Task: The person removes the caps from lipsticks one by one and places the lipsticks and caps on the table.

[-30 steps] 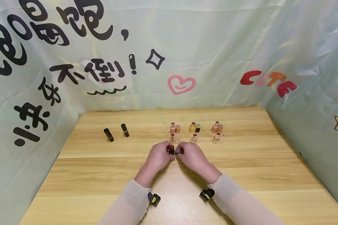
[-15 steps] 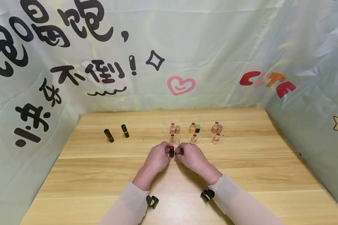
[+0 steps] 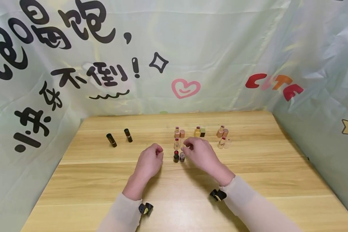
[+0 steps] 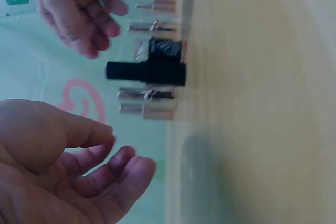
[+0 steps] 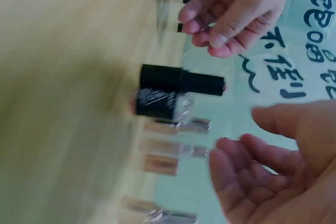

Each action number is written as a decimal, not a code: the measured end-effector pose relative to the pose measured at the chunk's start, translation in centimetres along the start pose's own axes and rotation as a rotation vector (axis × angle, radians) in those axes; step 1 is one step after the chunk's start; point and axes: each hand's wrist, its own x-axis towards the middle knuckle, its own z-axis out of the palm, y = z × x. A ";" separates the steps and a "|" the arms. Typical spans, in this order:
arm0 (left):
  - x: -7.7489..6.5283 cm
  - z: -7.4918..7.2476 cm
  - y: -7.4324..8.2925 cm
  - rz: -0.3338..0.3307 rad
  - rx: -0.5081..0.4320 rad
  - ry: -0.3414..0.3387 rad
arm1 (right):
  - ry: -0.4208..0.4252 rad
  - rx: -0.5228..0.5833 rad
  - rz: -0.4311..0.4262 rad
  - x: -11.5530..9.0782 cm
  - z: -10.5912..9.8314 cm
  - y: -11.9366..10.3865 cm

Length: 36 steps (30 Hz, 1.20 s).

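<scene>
An uncapped black lipstick (image 3: 176, 157) with a red tip stands upright on the wooden table, its black cap with a clear end (image 3: 182, 157) beside it on the right. To their left, my left hand (image 3: 150, 160) hovers with loosely bent fingers and nothing in them. My right hand (image 3: 201, 153) is just right of the cap, fingers relaxed and apart from it, covering one lipstick of the row behind. Both wrist views show gaps between thumb and fingers. In the right wrist view the black lipstick (image 5: 181, 80) and its cap (image 5: 156, 103) stand side by side.
Behind stand a gold-based lipstick (image 3: 176, 144), another at right (image 3: 221, 142), and a back row: pink lipstick (image 3: 177, 132), gold lipstick (image 3: 197, 131) with dark cap (image 3: 202, 132), and rose lipstick (image 3: 220, 131). Two closed black tubes, one nearer (image 3: 111, 140), one farther (image 3: 128, 135), stand left.
Both hands have let go of the black lipstick and its cap, which now stand on the table. My left hand has moved left; the right has shifted slightly right and farther back.
</scene>
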 end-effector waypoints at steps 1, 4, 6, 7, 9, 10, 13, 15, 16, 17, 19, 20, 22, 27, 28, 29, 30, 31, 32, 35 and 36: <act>0.0 -0.5 0.0 -0.005 -0.006 0.023 | 0.032 0.012 -0.029 0.2 -0.1 -0.5; 0.3 -2.0 -0.4 -0.017 -0.029 0.105 | 0.110 0.045 -0.109 1.2 0.1 -2.2; 0.6 -3.2 -0.8 -0.028 -0.041 0.163 | 0.123 0.057 -0.154 2.1 0.5 -3.5; 0.8 -3.8 -1.0 -0.033 -0.044 0.189 | 0.116 0.060 -0.174 2.7 0.7 -4.1; 1.2 -4.9 -1.6 -0.036 -0.041 0.249 | 0.080 0.063 -0.196 3.9 1.2 -5.4; 1.4 -5.5 -1.9 -0.038 -0.038 0.278 | 0.056 0.061 -0.200 4.5 1.5 -6.0; 2.0 -6.8 -2.8 -0.048 -0.028 0.351 | -0.027 0.054 -0.197 6.3 2.3 -7.8; 2.4 -7.4 -3.3 -0.064 -0.024 0.382 | -0.077 0.041 -0.184 7.2 2.8 -8.9; 2.6 -7.6 -3.5 -0.072 -0.021 0.387 | -0.103 0.037 -0.173 7.7 3.1 -9.4; 2.8 -7.8 -3.7 -0.086 -0.020 0.386 | -0.128 0.034 -0.160 8.1 3.4 -9.8; 3.3 -7.9 -4.1 -0.105 -0.023 0.370 | -0.174 0.031 -0.131 8.8 4.0 -10.6; 3.5 -7.9 -4.2 -0.115 -0.029 0.354 | -0.195 0.031 -0.116 9.1 4.3 -10.8; 4.0 -7.8 -4.6 -0.129 -0.038 0.320 | -0.231 0.034 -0.083 9.6 5.0 -11.2; 5.0 -7.1 -5.0 -0.181 -0.069 0.244 | -0.300 0.027 -0.016 10.4 6.4 -11.2; 5.2 -7.0 -5.1 -0.193 -0.075 0.233 | -0.311 0.021 -0.007 10.5 6.7 -11.1; 5.4 -6.9 -5.2 -0.205 -0.073 0.226 | -0.321 0.013 -0.001 10.6 6.9 -11.0; 5.6 -6.8 -5.3 -0.219 -0.070 0.219 | -0.329 0.008 0.005 10.7 7.0 -11.0; 5.8 -6.7 -5.4 -0.231 -0.071 0.210 | -0.335 0.002 0.007 10.8 7.1 -10.9; 6.0 -6.6 -5.4 -0.244 -0.072 0.203 | -0.338 -0.003 0.009 10.8 7.2 -10.8; 6.4 -6.4 -5.6 -0.279 -0.068 0.180 | -0.344 -0.012 0.011 11.0 7.5 -10.7; 6.5 -6.4 -5.6 -0.291 -0.072 0.172 | -0.346 -0.013 0.012 11.0 7.5 -10.7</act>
